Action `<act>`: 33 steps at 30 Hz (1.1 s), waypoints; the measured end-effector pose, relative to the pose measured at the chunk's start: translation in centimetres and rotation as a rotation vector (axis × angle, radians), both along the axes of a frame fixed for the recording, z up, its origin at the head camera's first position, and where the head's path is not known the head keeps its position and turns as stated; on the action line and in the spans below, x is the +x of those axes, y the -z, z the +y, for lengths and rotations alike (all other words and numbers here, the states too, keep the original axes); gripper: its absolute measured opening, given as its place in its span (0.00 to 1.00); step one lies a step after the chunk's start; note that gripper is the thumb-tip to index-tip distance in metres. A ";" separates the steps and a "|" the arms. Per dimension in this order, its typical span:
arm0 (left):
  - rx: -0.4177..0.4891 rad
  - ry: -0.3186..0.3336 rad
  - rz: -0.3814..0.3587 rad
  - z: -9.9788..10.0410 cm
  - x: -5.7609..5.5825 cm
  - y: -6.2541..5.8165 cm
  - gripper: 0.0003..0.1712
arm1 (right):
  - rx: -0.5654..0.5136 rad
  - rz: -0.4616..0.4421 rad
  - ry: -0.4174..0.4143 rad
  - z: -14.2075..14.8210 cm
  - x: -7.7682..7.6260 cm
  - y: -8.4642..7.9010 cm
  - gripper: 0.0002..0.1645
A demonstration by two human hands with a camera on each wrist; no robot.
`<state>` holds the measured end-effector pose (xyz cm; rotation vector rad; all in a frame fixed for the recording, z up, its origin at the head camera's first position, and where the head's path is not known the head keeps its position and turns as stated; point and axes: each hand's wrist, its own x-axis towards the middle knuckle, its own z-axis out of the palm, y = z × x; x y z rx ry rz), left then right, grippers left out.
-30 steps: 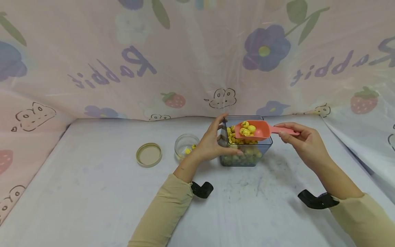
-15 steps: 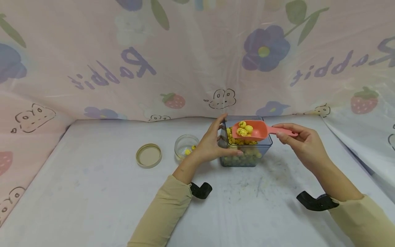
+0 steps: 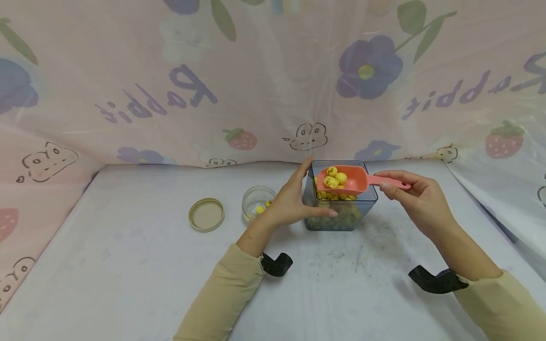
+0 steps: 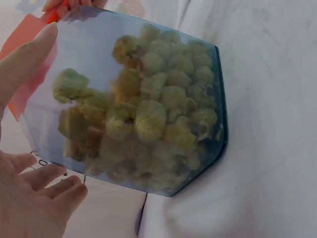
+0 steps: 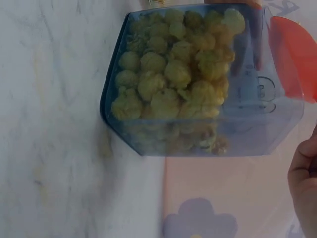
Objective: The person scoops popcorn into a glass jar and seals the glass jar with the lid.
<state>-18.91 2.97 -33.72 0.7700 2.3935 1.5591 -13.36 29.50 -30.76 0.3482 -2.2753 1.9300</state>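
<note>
My left hand [image 3: 286, 202] holds the left side of a square, clear bluish container [image 3: 366, 206], its thumb across the front wall and its fingers along the left side. Yellow popcorn [image 4: 151, 119] fills the lower part of the container, as both wrist views show through the walls. With thumb and fingers, my right hand [image 3: 422, 199] pinches the handle of a coral-red scoop [image 3: 356, 179]. The scoop lies level over the container's opening, several popcorn pieces [image 3: 331, 182] in its front end. In the right wrist view only part of the scoop [image 5: 294, 54] shows.
Left of the container stands a small glass jar [image 3: 251, 194] with a few popcorn pieces in it, partly hidden by my left wrist. A round beige lid [image 3: 206, 215] lies farther left on the white tabletop [image 3: 128, 265]. A printed pink curtain [image 3: 264, 85] rises behind.
The scoop with its popcorn has shifted slightly left over the container, my right hand moving with it. My left hand stays at the container's side.
</note>
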 end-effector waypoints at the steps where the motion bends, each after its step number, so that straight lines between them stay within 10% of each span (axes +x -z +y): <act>1: 0.000 -0.008 0.000 -0.1 0.1 -0.1 0.71 | 0.004 -0.002 0.005 -0.1 0.0 0.0 0.16; 18: -0.011 -0.091 0.035 -2.8 1.4 -1.7 0.65 | -0.036 -0.007 0.004 -1.2 0.7 -0.7 0.15; 33: -0.117 -0.145 0.138 -6.4 1.8 -0.9 0.60 | 0.072 -0.007 0.079 -3.3 2.1 -1.2 0.18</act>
